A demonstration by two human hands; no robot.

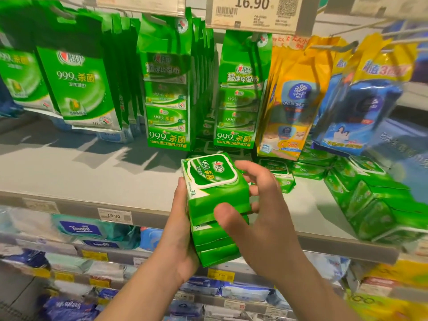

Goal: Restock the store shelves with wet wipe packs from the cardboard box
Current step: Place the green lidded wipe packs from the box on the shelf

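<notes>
Your left hand [179,232] cups the left side and underside of a stack of green wet wipe packs [215,209], its fingers curled around the back of the stack, mostly out of sight. Your right hand [259,205] grips the same stack from the right, thumb pressed on the front of the upper pack and fingers wrapped over the far side. The top pack shows its white-rimmed lid facing up and tilted toward you. You hold the stack just above the front edge of the grey shelf [81,172], right in front of it. To the right, more green packs [375,205] lie piled on the shelf, some leaning at angles. Behind the stack, tall green multipacks [168,100] hang in rows, with yellow bags [294,100] and a blue bag [361,105] hanging beside them on the right. A price tag reading 16.90 [253,12] sits above. Below the shelf edge, blue and white tissue packs [81,229] fill lower shelves, blurred.
</notes>
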